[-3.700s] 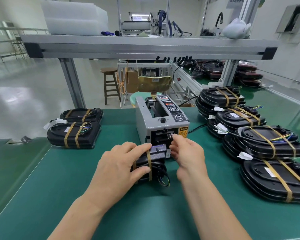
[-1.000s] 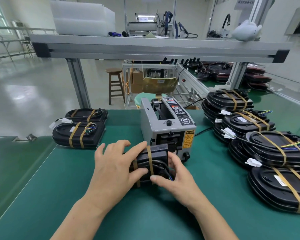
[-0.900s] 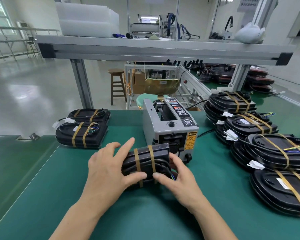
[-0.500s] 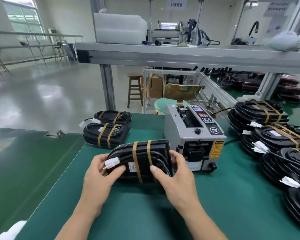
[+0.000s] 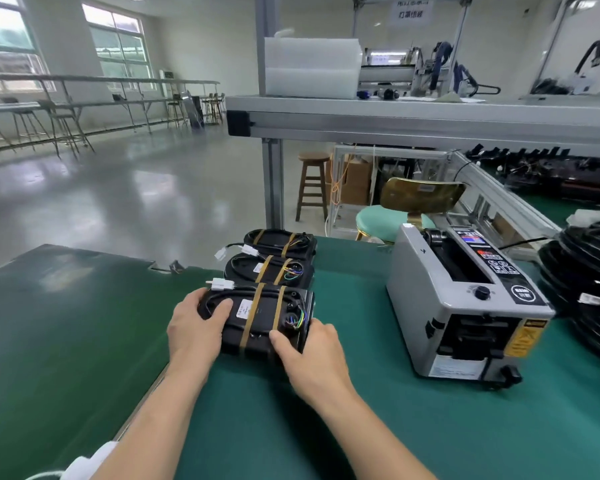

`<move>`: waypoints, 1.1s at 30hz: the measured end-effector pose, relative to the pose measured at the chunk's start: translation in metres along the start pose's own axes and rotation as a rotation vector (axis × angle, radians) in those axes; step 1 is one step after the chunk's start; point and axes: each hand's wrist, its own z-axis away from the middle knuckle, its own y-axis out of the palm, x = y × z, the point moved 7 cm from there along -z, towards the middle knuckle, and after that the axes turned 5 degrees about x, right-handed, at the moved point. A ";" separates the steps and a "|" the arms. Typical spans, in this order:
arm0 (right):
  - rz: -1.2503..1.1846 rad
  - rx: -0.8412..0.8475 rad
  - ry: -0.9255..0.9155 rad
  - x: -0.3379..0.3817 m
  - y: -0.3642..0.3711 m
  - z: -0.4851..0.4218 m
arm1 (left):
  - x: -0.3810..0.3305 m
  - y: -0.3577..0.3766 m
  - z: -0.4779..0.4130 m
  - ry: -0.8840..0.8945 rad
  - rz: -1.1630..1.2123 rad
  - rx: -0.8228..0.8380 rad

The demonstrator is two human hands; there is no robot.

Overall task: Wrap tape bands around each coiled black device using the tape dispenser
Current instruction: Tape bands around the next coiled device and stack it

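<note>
Coiled black device [image 5: 257,320]: found gripped at both ends, left of the tape dispenser [image 5: 465,313] and clear of it. Could not tell whether it rested on the green mat [image 5: 361,427] or hung just above. Noted left fingers [image 5: 219,308] curled over the top of the end farther from the dispenser, pressing on the coiled cable, with the left hand [image 5: 194,327] wrapped round that end. Noted right thumb laid on the top at the dispenser-side corner, with the right hand [image 5: 312,355] clasped round that end; the other right fingers were hidden. Recorded two tan tape bands [image 5: 253,313] crossing the device between the hands, and a white connector [image 5: 219,284] protruding at the corner farthest from the dispenser. Recorded two further banded devices [image 5: 271,268] lying just beyond it, likewise left of the dispenser. Observed a pile of black devices [image 5: 586,271] right of the dispenser, partly cut off at the frame edge. Observed a wooden stool [image 5: 312,185] on the floor beyond the dispenser, to its left.
</note>
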 end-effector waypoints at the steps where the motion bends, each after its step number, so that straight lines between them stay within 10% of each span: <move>1: 0.029 0.010 0.010 0.001 0.005 -0.003 | 0.002 -0.001 -0.005 -0.020 -0.022 -0.006; 13: 0.170 0.062 0.053 0.001 0.016 -0.007 | 0.006 0.006 -0.015 -0.097 -0.234 0.053; 21: 0.039 -0.172 -0.144 0.019 -0.066 0.012 | -0.099 0.044 0.041 0.295 -0.121 0.010; 33: 0.042 -0.538 -0.256 -0.014 -0.245 0.058 | -0.225 0.199 0.166 0.489 0.205 0.487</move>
